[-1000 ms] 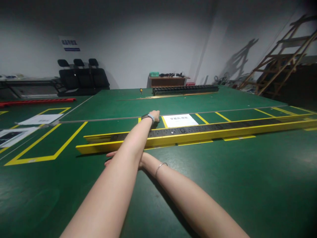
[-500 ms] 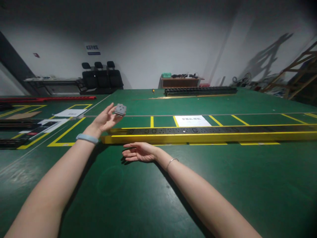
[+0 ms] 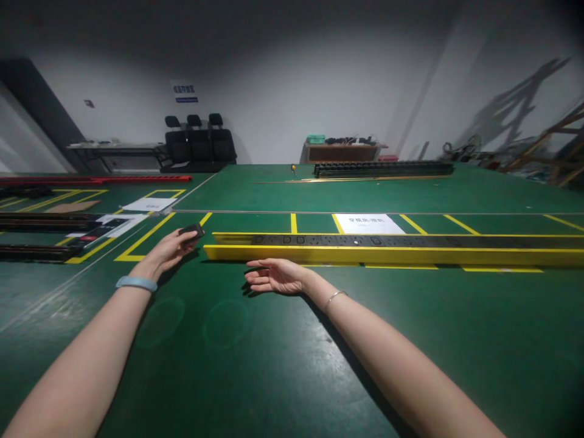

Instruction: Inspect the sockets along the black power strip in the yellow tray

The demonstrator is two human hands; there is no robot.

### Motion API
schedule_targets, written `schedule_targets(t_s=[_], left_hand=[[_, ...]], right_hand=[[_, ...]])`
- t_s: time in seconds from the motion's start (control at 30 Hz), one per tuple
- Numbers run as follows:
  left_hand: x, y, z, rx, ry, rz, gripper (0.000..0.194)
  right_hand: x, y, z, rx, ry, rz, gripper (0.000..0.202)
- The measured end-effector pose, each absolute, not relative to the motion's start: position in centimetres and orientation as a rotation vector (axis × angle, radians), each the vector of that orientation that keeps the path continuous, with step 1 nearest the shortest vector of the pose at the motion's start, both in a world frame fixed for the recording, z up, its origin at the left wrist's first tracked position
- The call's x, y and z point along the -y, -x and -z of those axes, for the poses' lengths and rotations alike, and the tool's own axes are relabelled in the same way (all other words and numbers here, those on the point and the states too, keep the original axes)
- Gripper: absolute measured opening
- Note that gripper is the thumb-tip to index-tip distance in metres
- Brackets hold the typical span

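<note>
My left hand (image 3: 171, 250) grips a small black socket module (image 3: 191, 232) between thumb and fingers, just off the left end of a long yellow channel (image 3: 283, 253). A row of black socket modules (image 3: 337, 241) sits inside the channel, set back a little from its open left end. Palm turned inward, my right hand (image 3: 276, 275) rests by the front wall of the channel with its fingers stretched out and holding nothing. Whether its fingertips touch the wall I cannot tell.
A white printed sheet (image 3: 370, 223) lies behind the channel between yellow tape marks. Farther back are a dark slotted rail (image 3: 383, 170), thin rods and a small yellow-handled tool (image 3: 294, 169). Black rails (image 3: 41, 252) and a red rail (image 3: 137, 179) lie to the left on the green table (image 3: 283, 365).
My left hand has come lower and away from the channel's end. The module has turned from its grey face to a dark side. My right hand stays beside the channel; the view has shifted slightly left.
</note>
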State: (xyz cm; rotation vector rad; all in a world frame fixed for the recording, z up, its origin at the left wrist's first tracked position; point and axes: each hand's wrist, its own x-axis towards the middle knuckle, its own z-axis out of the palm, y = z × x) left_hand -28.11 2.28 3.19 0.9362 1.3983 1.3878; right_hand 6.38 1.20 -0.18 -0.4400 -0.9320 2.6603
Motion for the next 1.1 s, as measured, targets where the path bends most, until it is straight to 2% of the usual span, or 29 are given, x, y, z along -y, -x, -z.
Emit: schedule_targets(t_s=[0.27,0.73,1.1], left_hand=[[-2.4,27.6,-2.9,-1.355,-0.987,-1.342,0.042],[-2.1,27.2,-2.5,-1.367,-0.917,-1.391,0.017],[-2.3,26.5,-2.6,-1.457,-0.876,-1.343,0.016]], right_hand=[[-1.0,-6.6,0.3,0.952,0.420,-2.634,0.029],[-0.9,-6.5,0.3,0.957,0.438,-2.606,0.029],[-0.8,-6.5,0.1,0.941,0.474,-2.606,0.027]])
